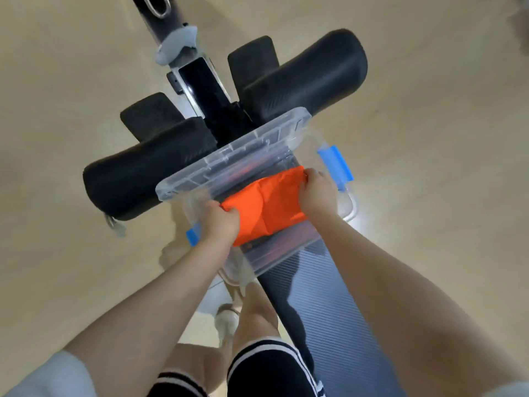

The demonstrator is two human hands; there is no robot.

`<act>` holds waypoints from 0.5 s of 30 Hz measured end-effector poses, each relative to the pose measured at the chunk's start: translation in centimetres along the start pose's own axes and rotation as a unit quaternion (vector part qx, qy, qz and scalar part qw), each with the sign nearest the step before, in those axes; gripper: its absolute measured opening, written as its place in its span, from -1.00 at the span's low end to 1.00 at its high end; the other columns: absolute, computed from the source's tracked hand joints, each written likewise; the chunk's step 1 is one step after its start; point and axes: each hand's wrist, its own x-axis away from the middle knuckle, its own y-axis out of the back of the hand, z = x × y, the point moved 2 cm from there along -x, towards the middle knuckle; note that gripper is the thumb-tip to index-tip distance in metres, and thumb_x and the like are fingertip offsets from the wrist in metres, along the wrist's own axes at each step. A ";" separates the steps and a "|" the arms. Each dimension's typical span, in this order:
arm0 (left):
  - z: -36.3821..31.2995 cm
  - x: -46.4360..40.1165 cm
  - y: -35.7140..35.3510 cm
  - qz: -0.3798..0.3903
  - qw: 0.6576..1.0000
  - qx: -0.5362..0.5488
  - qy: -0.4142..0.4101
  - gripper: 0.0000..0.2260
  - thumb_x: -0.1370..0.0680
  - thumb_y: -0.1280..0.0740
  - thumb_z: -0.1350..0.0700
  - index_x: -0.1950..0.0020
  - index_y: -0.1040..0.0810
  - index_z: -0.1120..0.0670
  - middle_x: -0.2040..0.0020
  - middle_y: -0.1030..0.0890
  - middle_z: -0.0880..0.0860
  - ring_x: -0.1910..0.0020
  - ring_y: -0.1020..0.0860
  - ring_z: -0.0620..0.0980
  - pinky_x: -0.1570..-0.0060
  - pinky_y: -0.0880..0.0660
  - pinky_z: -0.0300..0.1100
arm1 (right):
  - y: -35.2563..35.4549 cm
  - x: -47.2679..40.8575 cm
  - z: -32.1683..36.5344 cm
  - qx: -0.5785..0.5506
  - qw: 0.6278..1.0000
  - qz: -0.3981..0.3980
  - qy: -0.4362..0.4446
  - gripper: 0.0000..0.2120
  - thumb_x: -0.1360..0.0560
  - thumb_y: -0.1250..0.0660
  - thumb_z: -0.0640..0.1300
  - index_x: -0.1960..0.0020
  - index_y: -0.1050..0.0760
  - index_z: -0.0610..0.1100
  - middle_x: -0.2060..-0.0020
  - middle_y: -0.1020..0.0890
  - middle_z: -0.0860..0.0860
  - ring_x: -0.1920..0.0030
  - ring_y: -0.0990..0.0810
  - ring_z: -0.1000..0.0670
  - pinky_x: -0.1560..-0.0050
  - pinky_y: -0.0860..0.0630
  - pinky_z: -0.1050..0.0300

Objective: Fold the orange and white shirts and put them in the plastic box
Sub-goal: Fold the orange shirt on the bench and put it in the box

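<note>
Both hands, left [220, 222] and right [316, 193], grip the folded orange shirt [266, 204] by its ends over the plastic box [282, 253]; it looks light, soft and floppy.

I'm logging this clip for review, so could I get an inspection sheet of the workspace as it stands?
Surface: padded exercise bench, ribbed grey top, carrying the box.
Job's things: clear plastic box with blue latches, its lid propped at the far side; folded orange shirt being lowered into it. White shirt: not seen.
Clutter: nothing seen.
Hands: left hand grips the shirt's left edge; right hand grips its right edge.
Cables: nothing seen.
Surroundings: beige floor; black foam roller pads and the bench's metal frame beyond the box; the person's legs and a shoe below.
</note>
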 end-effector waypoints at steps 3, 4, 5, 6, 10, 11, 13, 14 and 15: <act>-0.2 0.1 -0.6 0.039 0.995 -0.081 -0.049 -0.58 -0.48 -0.30 0.22 -0.30 -0.31 0.28 -0.26 -0.44 0.26 -0.20 -0.45 0.22 -0.20 -0.35 -0.03 | -1.0 1.2 0.0 0.025 0.999 0.012 0.038 -0.70 -0.48 -0.08 -0.34 -0.18 -0.40 -0.27 -0.19 -0.45 -0.21 -0.16 -0.45 -0.25 -0.09 -0.42 -0.10; -0.3 0.3 -0.9 0.066 0.989 -0.111 -0.074 -0.59 -0.48 -0.30 0.22 -0.30 -0.32 0.26 -0.28 -0.42 0.25 -0.22 -0.44 0.21 -0.21 -0.34 -0.05 | -1.0 1.8 0.0 0.022 0.998 0.022 0.053 -0.70 -0.48 -0.09 -0.33 -0.18 -0.42 -0.26 -0.19 -0.46 -0.20 -0.16 -0.46 -0.25 -0.08 -0.45 -0.11; -0.4 0.5 -1.1 0.096 0.983 -0.130 -0.090 -0.62 -0.49 -0.29 0.22 -0.28 -0.35 0.24 -0.28 -0.43 0.24 -0.21 -0.45 0.20 -0.19 -0.34 -0.06 | -0.8 2.4 0.1 0.009 0.998 0.028 0.062 -0.70 -0.48 -0.11 -0.31 -0.17 -0.44 -0.24 -0.18 -0.47 -0.19 -0.16 -0.46 -0.25 -0.09 -0.46 -0.12; -0.7 0.6 -1.2 0.126 0.976 -0.142 -0.103 -0.67 -0.50 -0.28 0.22 -0.25 -0.39 0.22 -0.26 -0.46 0.22 -0.19 -0.47 0.18 -0.17 -0.35 -0.09 | -0.3 3.1 0.2 -0.017 0.997 0.031 0.067 -0.72 -0.49 -0.13 -0.28 -0.16 -0.47 -0.23 -0.16 -0.49 -0.19 -0.15 -0.47 -0.25 -0.09 -0.46 -0.12; -3.0 2.3 0.2 0.215 0.960 -0.117 -0.138 -0.89 -0.53 -0.22 0.24 -0.02 -0.48 0.11 -0.07 -0.59 0.14 -0.06 -0.56 0.17 -0.16 -0.44 -0.03 | 3.7 6.9 0.3 -0.145 0.988 0.006 0.056 -0.78 -0.50 -0.18 -0.25 -0.09 -0.53 -0.22 -0.07 -0.58 -0.17 -0.04 -0.54 -0.18 -0.05 -0.44 0.05; -3.7 2.9 0.7 0.219 0.954 -0.126 -0.162 -0.89 -0.54 -0.20 0.25 0.02 -0.48 0.08 -0.01 -0.59 0.10 -0.04 -0.58 0.15 -0.15 -0.46 -0.01 | 4.7 8.3 -0.1 -0.178 0.983 -0.003 0.037 -0.79 -0.50 -0.19 -0.26 -0.07 -0.54 -0.22 -0.04 -0.60 -0.17 -0.03 -0.56 -0.16 -0.05 -0.41 0.09; -4.8 4.2 1.5 0.214 0.941 -0.148 -0.218 -0.86 -0.53 -0.18 0.27 0.06 -0.50 0.09 0.05 -0.62 0.11 -0.02 -0.59 0.14 -0.16 -0.47 0.03 | 6.3 11.4 -1.7 -0.232 0.972 -0.022 -0.020 -0.80 -0.50 -0.21 -0.27 -0.05 -0.55 -0.20 0.02 -0.64 -0.16 0.01 -0.57 -0.14 -0.04 -0.41 0.10; -5.2 5.0 1.5 0.215 0.932 -0.160 -0.246 -0.86 -0.52 -0.20 0.28 0.05 -0.52 0.11 0.04 -0.63 0.15 -0.02 -0.59 0.16 -0.16 -0.47 0.05 | 6.8 13.3 -2.8 -0.247 0.967 -0.034 -0.052 -0.81 -0.50 -0.20 -0.26 -0.05 -0.55 -0.20 0.04 -0.65 -0.16 0.03 -0.57 -0.15 -0.02 -0.41 0.10; -5.4 5.8 1.3 0.221 0.921 -0.174 -0.271 -0.86 -0.51 -0.21 0.27 0.04 -0.54 0.13 0.02 -0.64 0.20 -0.02 -0.60 0.18 -0.15 -0.47 0.08 | 7.0 15.2 -4.2 -0.255 0.962 -0.047 -0.083 -0.82 -0.51 -0.20 -0.26 -0.04 -0.54 -0.21 0.05 -0.65 -0.17 0.03 -0.57 -0.16 0.01 -0.40 0.11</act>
